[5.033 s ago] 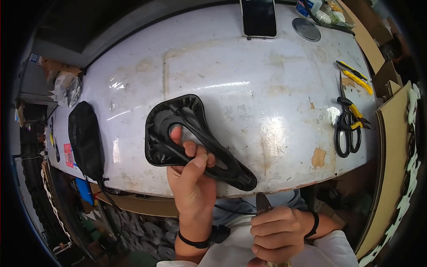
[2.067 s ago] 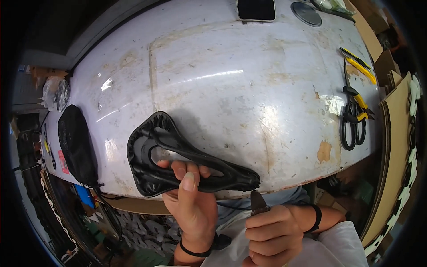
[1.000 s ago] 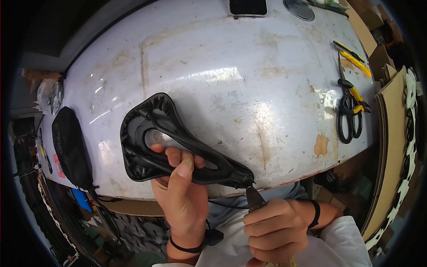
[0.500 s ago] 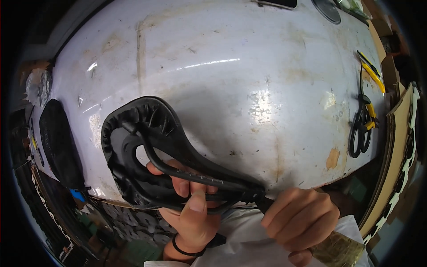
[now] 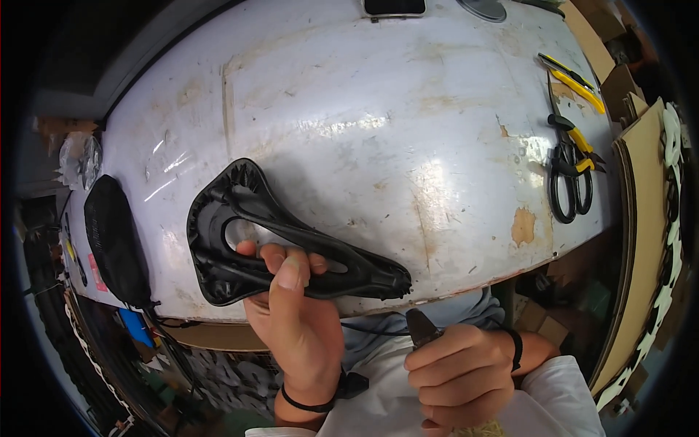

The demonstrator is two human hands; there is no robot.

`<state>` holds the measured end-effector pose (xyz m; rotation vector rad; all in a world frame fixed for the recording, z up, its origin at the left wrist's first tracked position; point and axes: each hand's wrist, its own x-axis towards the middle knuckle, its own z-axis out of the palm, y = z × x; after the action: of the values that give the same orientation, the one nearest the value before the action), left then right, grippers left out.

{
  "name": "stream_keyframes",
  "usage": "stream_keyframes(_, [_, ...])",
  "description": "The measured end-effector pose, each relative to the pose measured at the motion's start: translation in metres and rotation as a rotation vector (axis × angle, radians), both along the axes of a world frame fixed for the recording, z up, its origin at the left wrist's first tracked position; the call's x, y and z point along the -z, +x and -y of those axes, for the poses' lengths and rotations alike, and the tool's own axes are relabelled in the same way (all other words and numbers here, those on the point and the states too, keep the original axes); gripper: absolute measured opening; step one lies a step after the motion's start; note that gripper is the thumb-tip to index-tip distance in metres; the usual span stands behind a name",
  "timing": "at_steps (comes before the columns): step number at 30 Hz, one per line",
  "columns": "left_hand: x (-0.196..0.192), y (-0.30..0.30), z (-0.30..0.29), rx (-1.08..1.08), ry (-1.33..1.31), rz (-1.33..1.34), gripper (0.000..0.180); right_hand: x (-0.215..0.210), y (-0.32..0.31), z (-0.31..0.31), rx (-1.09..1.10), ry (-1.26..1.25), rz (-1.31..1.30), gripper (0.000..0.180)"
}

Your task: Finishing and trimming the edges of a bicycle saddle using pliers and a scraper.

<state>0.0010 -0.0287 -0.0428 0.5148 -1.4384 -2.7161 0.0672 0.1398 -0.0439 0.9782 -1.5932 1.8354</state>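
Note:
A black bicycle saddle (image 5: pixel 309 240) is tilted over the table's near edge, its underside toward me and its nose pointing right. My left hand (image 5: pixel 291 306) grips it around the middle, thumb on the underside and several fingertips showing through the central opening. Just below the saddle's nose, my right hand (image 5: pixel 459 375) is closed around a dark blunt-tipped tool (image 5: pixel 422 325). The tool's tip points up toward the nose and is apart from it. Most of the tool is hidden in my fist; a brownish-yellow end shows beneath it.
Scissors (image 5: pixel 569 178), yellow-handled pliers (image 5: pixel 580 146) and a yellow cutter (image 5: pixel 579 87) lie at the table's right. At left are a black pouch (image 5: pixel 116 240) and a clear plastic bag (image 5: pixel 80 160). A phone (image 5: pixel 394 7) sits at the far edge. Cardboard (image 5: pixel 641 204) stands at right.
The tool's tip has come away from the saddle's nose as my right hand moved down and left. The saddle has turned in my left hand and its nose has shifted up and left.

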Motion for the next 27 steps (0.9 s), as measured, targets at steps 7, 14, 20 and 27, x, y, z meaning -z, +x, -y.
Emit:
stream_keyframes(7, [0.003,0.003,0.001,-0.005,-0.001,-0.051,0.056,0.003,0.0,0.011,0.066,0.07,0.02,0.024])
stream_keyframes(14, [0.005,0.005,-0.003,-0.009,-0.021,-0.064,0.055,0.008,-0.012,0.014,0.069,0.073,0.031,0.024])
stream_keyframes(20, [0.013,0.028,-0.008,-0.018,-0.125,-0.198,0.057,0.008,-0.014,0.012,0.041,-0.116,0.164,0.027])
stream_keyframes(27, [0.013,0.029,-0.008,-0.036,-0.084,-0.119,0.06,0.008,-0.019,0.018,0.008,-0.009,0.11,0.024])
